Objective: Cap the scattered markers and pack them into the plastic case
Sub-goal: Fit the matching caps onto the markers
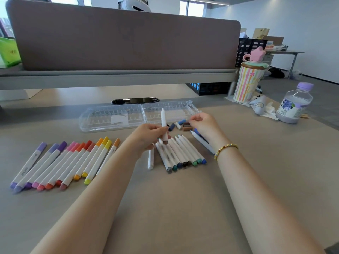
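Observation:
My left hand [147, 135] holds a white marker [163, 123] upright, its brown end down and its bare tip up. My right hand [203, 123] reaches over the loose caps [183, 125], fingertips pinched together on what looks like a small cap, mostly hidden. Several uncapped markers [180, 153] lie side by side below my hands. A row of capped markers [64, 162] in purple, pink, red, orange and yellow lies at the left. The clear plastic case [113, 117] lies open behind them, with no markers in it.
A striped cup with a pink star lid [247, 79], a grey tube on crumpled paper [260, 107] and a purple-capped bottle [293, 104] stand at the right. A brown divider panel [119, 37] rises behind the case. A black slot [134, 100] sits in the desk.

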{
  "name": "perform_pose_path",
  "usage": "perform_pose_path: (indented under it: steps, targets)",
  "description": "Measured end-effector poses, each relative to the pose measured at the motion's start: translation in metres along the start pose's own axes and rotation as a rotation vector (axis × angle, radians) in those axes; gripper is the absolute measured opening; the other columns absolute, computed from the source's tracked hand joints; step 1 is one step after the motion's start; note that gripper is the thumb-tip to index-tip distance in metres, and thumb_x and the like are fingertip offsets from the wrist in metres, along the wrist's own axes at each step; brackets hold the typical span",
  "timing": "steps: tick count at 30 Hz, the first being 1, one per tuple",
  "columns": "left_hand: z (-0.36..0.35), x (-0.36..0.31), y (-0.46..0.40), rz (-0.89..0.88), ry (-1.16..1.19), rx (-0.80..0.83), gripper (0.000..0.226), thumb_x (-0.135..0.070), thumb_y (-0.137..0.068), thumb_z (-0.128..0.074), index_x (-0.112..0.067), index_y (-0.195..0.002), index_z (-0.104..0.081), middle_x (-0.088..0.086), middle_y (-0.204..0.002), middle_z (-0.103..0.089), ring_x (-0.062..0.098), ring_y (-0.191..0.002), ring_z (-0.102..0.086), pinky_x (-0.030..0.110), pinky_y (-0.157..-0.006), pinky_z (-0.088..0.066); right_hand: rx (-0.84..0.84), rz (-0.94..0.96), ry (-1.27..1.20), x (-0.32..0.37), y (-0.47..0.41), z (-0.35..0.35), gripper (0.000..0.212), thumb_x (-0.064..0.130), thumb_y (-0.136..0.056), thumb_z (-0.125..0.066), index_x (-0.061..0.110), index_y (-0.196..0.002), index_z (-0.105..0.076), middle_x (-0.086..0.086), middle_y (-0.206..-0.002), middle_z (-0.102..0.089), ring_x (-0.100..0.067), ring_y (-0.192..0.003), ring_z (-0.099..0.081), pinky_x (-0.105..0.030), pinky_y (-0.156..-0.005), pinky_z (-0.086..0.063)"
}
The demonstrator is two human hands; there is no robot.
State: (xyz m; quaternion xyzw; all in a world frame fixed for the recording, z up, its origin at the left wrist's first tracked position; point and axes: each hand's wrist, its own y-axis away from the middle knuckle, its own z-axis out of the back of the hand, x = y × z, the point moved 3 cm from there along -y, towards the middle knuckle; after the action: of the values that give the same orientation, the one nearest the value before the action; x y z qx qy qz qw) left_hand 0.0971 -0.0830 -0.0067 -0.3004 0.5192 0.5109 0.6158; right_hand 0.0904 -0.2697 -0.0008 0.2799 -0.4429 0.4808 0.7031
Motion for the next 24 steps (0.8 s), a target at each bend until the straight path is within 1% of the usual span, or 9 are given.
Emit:
perform_pose_path:
  steps: [2,4,6,9,16,18,21,22,24]
  targets:
    - [0.001,0.001,-0.001,0.024,0.072,-0.012,0.022,-0.03,-0.093,-0.055,-0.014,-0.089,-0.069,-0.007,-0.068,-0.068,0.006,-0.052,-0.035,0.013,-0.043,-0.03,-0.094,0.113,0.281,-0.007,-0.01,-0.001,0.016,0.014,-0.092,-0.052,0.027,-0.09,-0.061,0.001,-0.102,-0.059,-0.02,-0.105,-0.053,-0.031,-0.084,-0.046]
    - [0.002,0.001,-0.002,0.046,0.122,-0.016,0.019,-0.025,-0.094,-0.054,-0.012,-0.093,-0.067,-0.007,-0.066,-0.069,0.006,-0.051,-0.034,0.011,-0.039,-0.029,-0.075,0.198,0.569,-0.01,-0.016,-0.009,0.015,0.02,-0.092,-0.055,0.03,-0.095,-0.065,-0.002,-0.116,-0.055,-0.025,-0.114,-0.045,-0.036,-0.093,-0.042]
    - [0.003,0.002,-0.002,0.069,0.128,-0.026,0.017,-0.024,-0.094,-0.053,-0.013,-0.093,-0.066,-0.004,-0.075,-0.071,0.006,-0.05,-0.034,0.011,-0.038,-0.03,-0.021,0.237,0.741,-0.011,-0.019,-0.016,0.016,0.024,-0.092,-0.055,0.03,-0.103,-0.065,-0.002,-0.123,-0.049,-0.026,-0.118,-0.037,-0.035,-0.095,-0.033]
    - [0.006,0.003,-0.002,0.08,0.122,-0.018,0.015,-0.025,-0.095,-0.053,-0.015,-0.092,-0.064,-0.001,-0.083,-0.071,0.006,-0.05,-0.033,0.011,-0.037,-0.029,-0.016,0.276,0.831,-0.011,-0.02,-0.021,0.016,0.024,-0.093,-0.053,0.027,-0.105,-0.064,-0.003,-0.124,-0.047,-0.025,-0.118,-0.034,-0.034,-0.093,-0.03]
    - [0.005,0.003,0.0,0.059,0.08,0.045,0.019,-0.025,-0.095,-0.053,-0.011,-0.096,-0.066,-0.006,-0.072,-0.071,0.004,-0.049,-0.035,0.012,-0.039,-0.029,-0.004,0.338,0.959,-0.01,-0.02,-0.026,0.021,0.027,-0.096,-0.049,0.018,-0.111,-0.059,-0.003,-0.124,-0.048,-0.023,-0.118,-0.036,-0.034,-0.095,-0.03]
    - [0.005,0.003,0.002,0.058,0.051,0.055,0.018,-0.024,-0.095,-0.051,-0.012,-0.095,-0.064,-0.005,-0.079,-0.072,0.005,-0.05,-0.035,0.012,-0.041,-0.03,-0.043,0.367,0.85,-0.003,-0.019,-0.024,0.018,0.026,-0.096,-0.048,0.017,-0.11,-0.057,-0.002,-0.118,-0.054,-0.021,-0.115,-0.042,-0.033,-0.092,-0.031]
    - [0.005,-0.001,0.005,0.049,0.035,0.064,0.017,-0.017,-0.097,-0.044,-0.011,-0.093,-0.059,-0.001,-0.082,-0.072,0.005,-0.047,-0.038,0.013,-0.041,-0.028,-0.032,0.287,0.282,0.01,-0.014,-0.012,0.012,0.021,-0.098,-0.045,0.015,-0.103,-0.054,0.001,-0.096,-0.063,-0.011,-0.088,-0.056,-0.026,-0.079,-0.041]
    - [0.004,-0.002,0.007,0.044,0.017,0.072,0.018,-0.016,-0.097,-0.04,-0.01,-0.093,-0.057,0.0,-0.08,-0.07,0.004,-0.046,-0.041,0.014,-0.041,-0.028,-0.021,0.252,0.102,0.011,-0.013,-0.006,0.012,0.02,-0.099,-0.044,0.015,-0.101,-0.055,0.003,-0.087,-0.061,-0.007,-0.076,-0.054,-0.022,-0.072,-0.044]
    - [0.002,-0.005,0.009,0.031,-0.06,0.107,0.02,-0.016,-0.098,-0.037,-0.011,-0.092,-0.055,0.001,-0.073,-0.063,0.006,-0.049,-0.044,0.015,-0.041,-0.028,-0.004,0.17,-0.148,0.008,-0.014,0.005,0.017,0.018,-0.099,-0.043,0.013,-0.095,-0.06,0.005,-0.072,-0.052,-0.006,-0.06,-0.045,-0.016,-0.057,-0.04]
